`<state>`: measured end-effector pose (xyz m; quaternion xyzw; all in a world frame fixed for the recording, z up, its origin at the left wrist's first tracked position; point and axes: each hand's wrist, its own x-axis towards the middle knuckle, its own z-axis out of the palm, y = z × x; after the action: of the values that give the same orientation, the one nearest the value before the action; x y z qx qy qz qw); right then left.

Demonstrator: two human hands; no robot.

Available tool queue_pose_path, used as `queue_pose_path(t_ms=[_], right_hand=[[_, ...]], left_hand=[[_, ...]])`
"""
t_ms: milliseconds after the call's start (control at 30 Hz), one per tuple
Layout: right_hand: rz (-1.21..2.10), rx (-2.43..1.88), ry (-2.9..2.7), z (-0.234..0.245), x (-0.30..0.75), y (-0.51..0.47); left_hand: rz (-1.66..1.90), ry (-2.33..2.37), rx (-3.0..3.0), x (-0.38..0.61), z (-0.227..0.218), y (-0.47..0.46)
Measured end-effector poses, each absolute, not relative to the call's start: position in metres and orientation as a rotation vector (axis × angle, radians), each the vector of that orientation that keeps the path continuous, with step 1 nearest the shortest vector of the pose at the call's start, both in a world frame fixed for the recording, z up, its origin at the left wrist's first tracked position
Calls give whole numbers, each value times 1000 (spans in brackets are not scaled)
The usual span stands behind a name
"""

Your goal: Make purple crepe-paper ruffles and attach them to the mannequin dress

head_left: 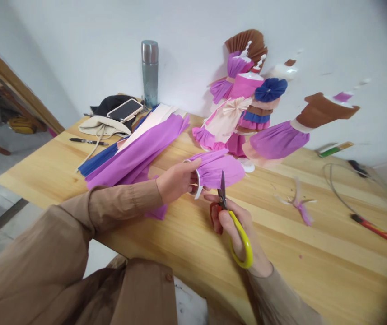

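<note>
Under right hand [239,230], scissors [223,196] handles partly hidden.

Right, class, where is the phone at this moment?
In the head view, the phone lies at the table's far left, on a dark bag, just left of the steel flask.

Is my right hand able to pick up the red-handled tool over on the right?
Probably not as it is. The right hand grips the scissors, fingers through the handles. Otherwise the way looks free: only bare table lies between it and the red-handled tool.
</note>
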<state>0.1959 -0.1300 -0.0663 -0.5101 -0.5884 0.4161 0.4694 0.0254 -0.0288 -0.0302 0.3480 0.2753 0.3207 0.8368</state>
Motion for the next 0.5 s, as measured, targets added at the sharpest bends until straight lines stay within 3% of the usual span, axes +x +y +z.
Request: queue_pose_path(t_ms=[500], right_hand=[[1023, -1267, -1439, -66, 195, -131]], left_hand=[[643, 613, 760, 26, -28, -31]])
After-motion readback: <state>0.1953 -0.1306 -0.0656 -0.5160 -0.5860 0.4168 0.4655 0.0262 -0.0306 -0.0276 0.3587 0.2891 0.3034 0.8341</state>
